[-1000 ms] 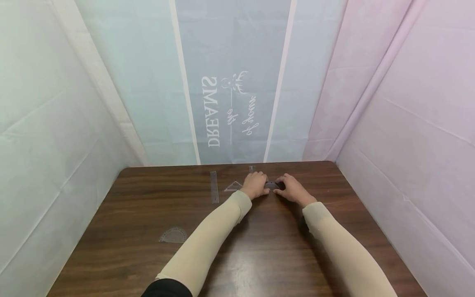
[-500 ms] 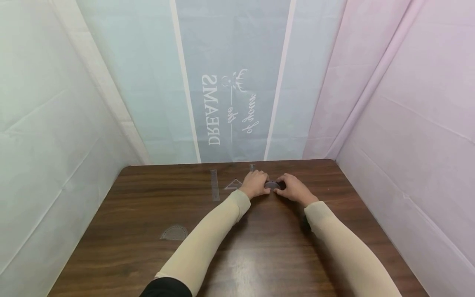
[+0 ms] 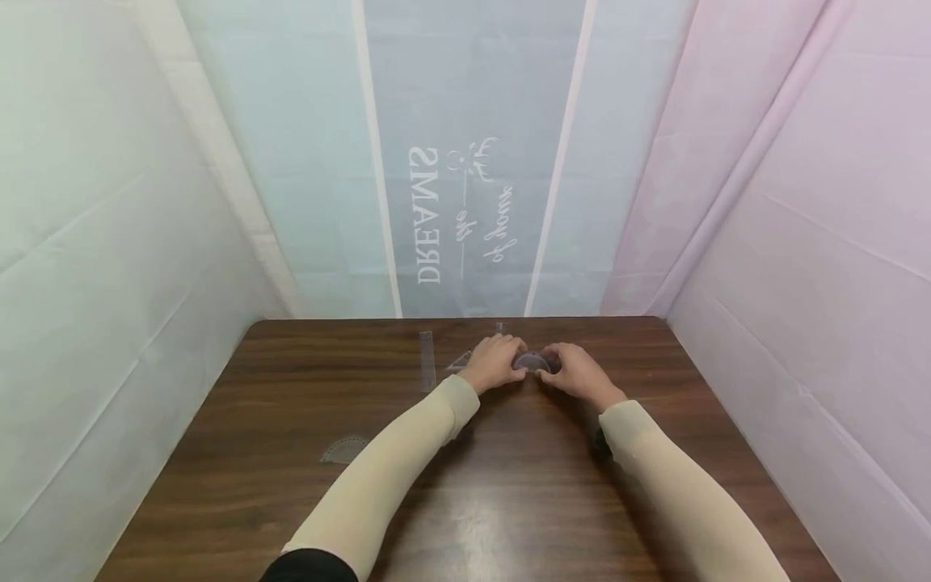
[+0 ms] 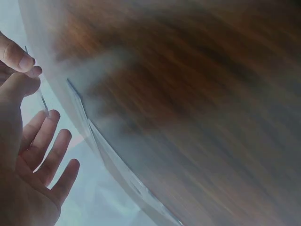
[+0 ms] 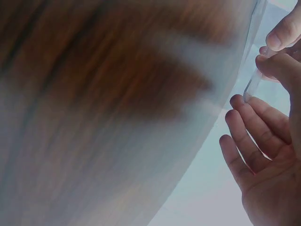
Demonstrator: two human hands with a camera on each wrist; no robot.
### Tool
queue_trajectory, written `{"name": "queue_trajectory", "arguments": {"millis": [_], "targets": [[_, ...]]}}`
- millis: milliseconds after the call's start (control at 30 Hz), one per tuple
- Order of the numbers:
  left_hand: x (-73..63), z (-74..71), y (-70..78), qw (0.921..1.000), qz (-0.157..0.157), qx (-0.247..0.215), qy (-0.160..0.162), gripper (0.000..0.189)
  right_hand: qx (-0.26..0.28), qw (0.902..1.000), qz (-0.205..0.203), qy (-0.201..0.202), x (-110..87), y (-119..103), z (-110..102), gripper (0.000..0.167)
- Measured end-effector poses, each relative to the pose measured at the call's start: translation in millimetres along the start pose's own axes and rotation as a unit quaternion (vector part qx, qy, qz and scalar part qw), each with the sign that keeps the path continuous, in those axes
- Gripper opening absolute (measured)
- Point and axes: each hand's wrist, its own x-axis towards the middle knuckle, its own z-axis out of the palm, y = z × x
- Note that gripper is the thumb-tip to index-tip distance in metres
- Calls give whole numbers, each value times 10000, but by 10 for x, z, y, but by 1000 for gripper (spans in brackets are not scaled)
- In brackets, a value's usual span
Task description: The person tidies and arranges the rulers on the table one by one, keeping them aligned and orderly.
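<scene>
Evidently, left hand point(image 3: 494, 361) and right hand point(image 3: 578, 373) pinch the clear protractor point(image 3: 532, 363) at nine and three o'clock, spare fingers loosely parted, probably steadying it, around the tabletop's point(image 3: 509, 485) one o'clock

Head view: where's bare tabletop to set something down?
Free: between left sleeve and right sleeve; far left, bounded by ruler, protractor and table edge; right of right sleeve, up to the edge. Crowded: far middle, with triangle, left hand, right hand, clear rounded piece.
</scene>
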Motion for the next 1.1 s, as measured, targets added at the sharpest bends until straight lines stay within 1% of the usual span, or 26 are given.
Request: {"name": "queue_trajectory", "arguments": {"millis": [133, 333, 633, 900, 1100], "targets": [[-75, -29, -46, 9999, -44, -79, 48, 47, 187, 9998, -64, -23, -11, -62, 17, 42], [-211, -21, -145, 9996, -24, -190, 189, 47, 399, 9989, -256, 4, -26, -172, 77, 39], [-462, -59, -307, 9988, 51, -421, 250, 43, 408, 9978, -499, -160, -44, -353, 161, 42], [-617, -135, -368, 9977, 197, -507, 396, 42, 466, 9966, -638, -247, -68, -489, 172, 42], [-772, -165, -422, 9973, 217, -482, 513, 43, 383, 9949, -898, -253, -95, -590, 205, 41]]}}
